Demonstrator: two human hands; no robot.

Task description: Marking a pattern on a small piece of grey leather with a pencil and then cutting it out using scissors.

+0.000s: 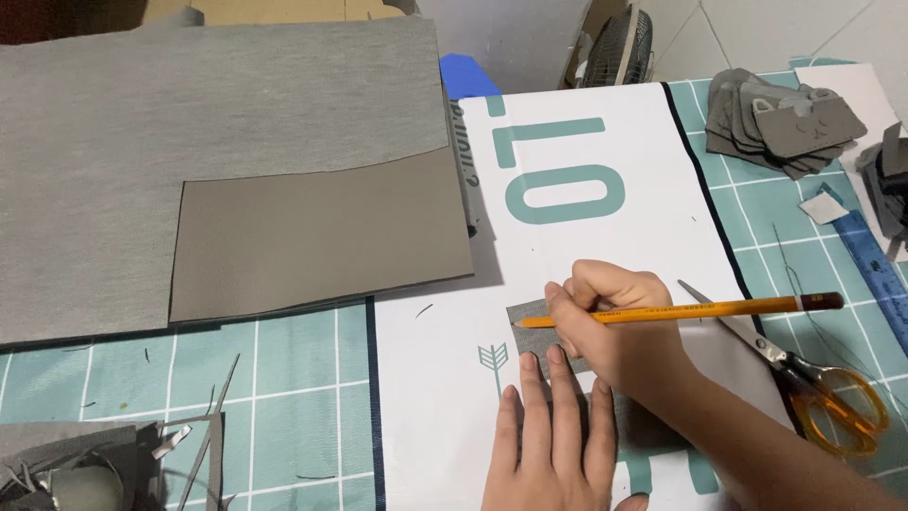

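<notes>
1. Grey fabric piece [534,326], small and flat, lies on the white printed sheet [445,397] near the front edge of the bench; the left hand [553,445] presses it down with flat, spread fingers, gripping nothing.
2. Just above it, the right hand [615,326] is closed around a yellow pencil [681,309], whose tip touches the piece's upper left corner. Judging from this, marking or tracing along the piece's edge is the step in hand; it calls for the piece staying pinned flat while the tip follows the edge.
3. Orange-handled scissors [804,378] lie just right of the right forearm, close enough to be nudged.
4. Fabric scraps [142,454] litter the green cutting mat [236,378] at the front left corner.
5. Farther back, large grey fabric sheets [236,180] cover the left side.
6. At the far right, a stack of cut grey shapes [785,123] sits beside a blue ruler [875,260].
</notes>
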